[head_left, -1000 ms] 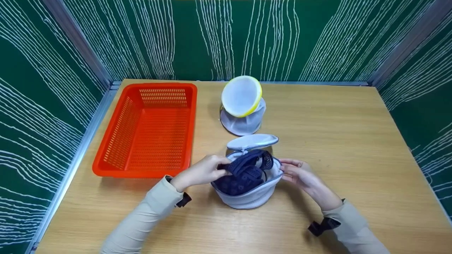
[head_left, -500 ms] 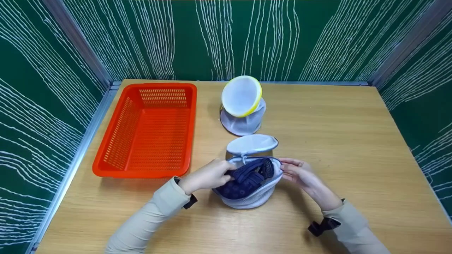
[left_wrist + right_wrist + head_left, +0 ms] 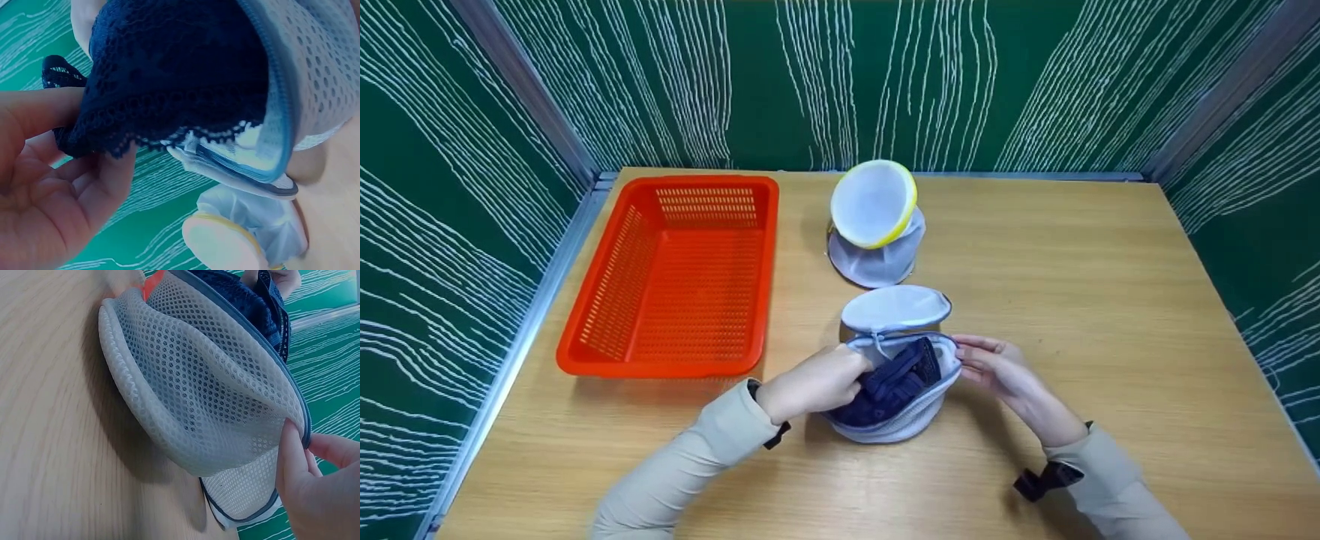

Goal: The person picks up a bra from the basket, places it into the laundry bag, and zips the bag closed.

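A white mesh laundry bag [image 3: 919,421] stands unzipped on the table, its round lid [image 3: 896,308] flipped back. Inside its mouth lies a navy lace bra [image 3: 894,386], its straps bunched on top. My left hand [image 3: 817,382] reaches in over the bag's left side. In the left wrist view its thumb and fingers pinch the edge of the lace bra [image 3: 169,84]. On the opposite side, my right hand [image 3: 997,375] pinches the zippered rim; the right wrist view shows thumb and fingers on the mesh bag [image 3: 197,377]. The bra's lower part is hidden in the bag.
An orange-red plastic basket [image 3: 769,300] stands on the left of the wooden table [image 3: 1072,300]. Behind the bag are a white cup-shaped piece with a yellow rim [image 3: 874,204] and crumpled pale fabric [image 3: 877,266] beneath it. Green walls with white lines enclose the table.
My left hand has moved right and deeper into the bag, and the bra has shifted right and sunk lower. The lid has tipped further back. My right hand has stayed at the rim.
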Available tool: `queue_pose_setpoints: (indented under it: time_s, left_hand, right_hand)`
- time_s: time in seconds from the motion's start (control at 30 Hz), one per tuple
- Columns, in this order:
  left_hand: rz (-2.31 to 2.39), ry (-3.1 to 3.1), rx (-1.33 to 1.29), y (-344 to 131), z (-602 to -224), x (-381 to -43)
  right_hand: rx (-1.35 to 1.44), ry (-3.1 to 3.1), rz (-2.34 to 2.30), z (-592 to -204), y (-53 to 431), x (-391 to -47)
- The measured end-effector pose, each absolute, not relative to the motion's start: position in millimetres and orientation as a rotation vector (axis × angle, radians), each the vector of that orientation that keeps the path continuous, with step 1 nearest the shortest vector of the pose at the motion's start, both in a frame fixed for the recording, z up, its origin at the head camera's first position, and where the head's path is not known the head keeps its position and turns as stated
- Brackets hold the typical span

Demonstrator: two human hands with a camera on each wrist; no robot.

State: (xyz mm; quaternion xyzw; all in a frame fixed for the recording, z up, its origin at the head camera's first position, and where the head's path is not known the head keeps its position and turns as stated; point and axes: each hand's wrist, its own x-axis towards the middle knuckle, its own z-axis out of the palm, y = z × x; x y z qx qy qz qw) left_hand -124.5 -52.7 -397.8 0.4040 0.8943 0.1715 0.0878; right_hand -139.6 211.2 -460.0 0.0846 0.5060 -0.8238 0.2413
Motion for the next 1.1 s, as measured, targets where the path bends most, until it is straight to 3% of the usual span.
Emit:
queue_pose_setpoints:
  time_s: [0.57, 0.9, 1.1]
  left_hand:
    - [0.195, 2.949, 1.343, -33, -411, -114]
    - [0.306, 2.941, 1.277, -30, -422, -124]
    - [0.564, 2.809, 1.080, -33, -424, -128]
  right_hand:
    - [0.159, 1.328, -2.276, -455, 207, -137]
    - [0.129, 1.270, -2.296, -455, 206, -137]
    - [0.098, 1.268, -2.304, -458, 210, -138]
